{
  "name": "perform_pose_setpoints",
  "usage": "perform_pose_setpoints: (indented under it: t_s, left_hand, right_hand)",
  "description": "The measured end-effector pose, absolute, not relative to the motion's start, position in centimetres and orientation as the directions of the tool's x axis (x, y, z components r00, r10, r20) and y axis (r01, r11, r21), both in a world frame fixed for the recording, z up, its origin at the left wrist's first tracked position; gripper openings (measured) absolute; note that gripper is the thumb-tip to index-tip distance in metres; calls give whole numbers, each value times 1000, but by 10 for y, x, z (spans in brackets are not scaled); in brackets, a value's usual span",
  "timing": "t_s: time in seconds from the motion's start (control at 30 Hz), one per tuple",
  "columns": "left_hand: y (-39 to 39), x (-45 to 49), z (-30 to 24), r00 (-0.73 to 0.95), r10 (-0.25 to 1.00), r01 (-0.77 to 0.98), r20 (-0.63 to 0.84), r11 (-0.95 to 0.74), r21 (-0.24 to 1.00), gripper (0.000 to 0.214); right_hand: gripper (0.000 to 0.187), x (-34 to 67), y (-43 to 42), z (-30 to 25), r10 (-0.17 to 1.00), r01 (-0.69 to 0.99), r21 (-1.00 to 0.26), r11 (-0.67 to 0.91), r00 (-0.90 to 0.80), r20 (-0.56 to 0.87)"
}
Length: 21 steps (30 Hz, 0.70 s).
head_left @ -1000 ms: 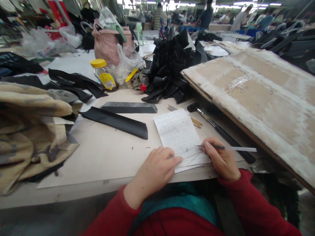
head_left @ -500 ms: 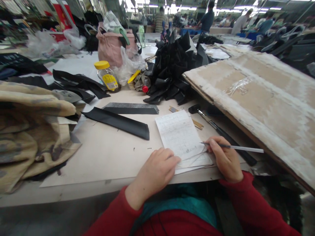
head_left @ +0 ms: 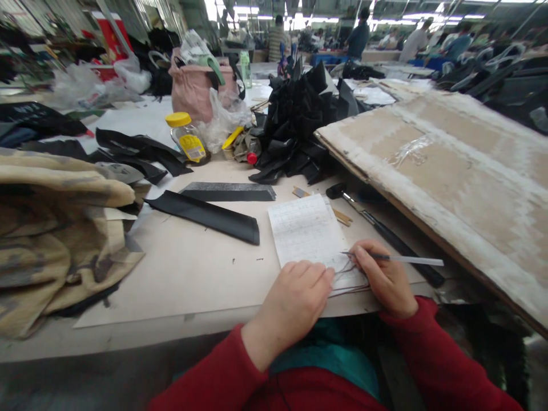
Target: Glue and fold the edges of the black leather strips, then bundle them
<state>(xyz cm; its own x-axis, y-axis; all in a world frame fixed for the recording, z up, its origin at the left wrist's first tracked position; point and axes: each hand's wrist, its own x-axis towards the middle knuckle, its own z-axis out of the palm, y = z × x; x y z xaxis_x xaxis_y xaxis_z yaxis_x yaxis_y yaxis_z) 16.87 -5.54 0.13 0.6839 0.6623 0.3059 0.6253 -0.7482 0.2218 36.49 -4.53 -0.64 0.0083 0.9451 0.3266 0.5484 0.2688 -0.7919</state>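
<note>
My right hand [head_left: 384, 278] is closed in a pinch around a slim pen [head_left: 400, 259] with a dark front and a pale clear barrel. The pen's tip points left onto the written page of a small notebook [head_left: 306, 225]. My left hand [head_left: 295, 297] lies over the notebook's lower left part, its fingers side by side and nearly flat on the paper, covering that corner. Thin dark cords or creased page edges show between my two hands; I cannot tell which.
Black folded strips [head_left: 205, 217] lie left of the notebook. A black-handled tool [head_left: 385, 231] lies beside a large worn board [head_left: 432, 165] on the right. Behind are a yellow-lidded jar [head_left: 188, 140], a heap of black pieces [head_left: 295, 120] and a pink bag [head_left: 192, 88]. Camouflage cloth [head_left: 55, 240] lies left.
My left hand has slid right and further over the notebook, covering more of its lower edge. My right hand and the pen have shifted slightly left along the page.
</note>
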Motion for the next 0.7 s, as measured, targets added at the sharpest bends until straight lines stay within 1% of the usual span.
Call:
perform_pose_setpoints:
  t_s: [0.1,0.2,0.33,0.7]
  left_hand:
    - [-53,180,2,687,679,646,260,-734,208,26]
    - [-52,182,1,681,696,659,227,-718,224,26]
    - [-52,180,1,684,701,663,202,-713,229,27]
    - [-51,181,1,692,695,651,193,-717,248,28]
  right_hand:
    - [18,362,-50,-4,925,558,-774,300,27,378]
    - [19,360,-53,-3,915,564,-754,337,-7,404]
    - [21,359,-50,-5,925,574,-753,321,-18,380]
    - [19,359,-47,-9,937,607,-737,298,-37,348]
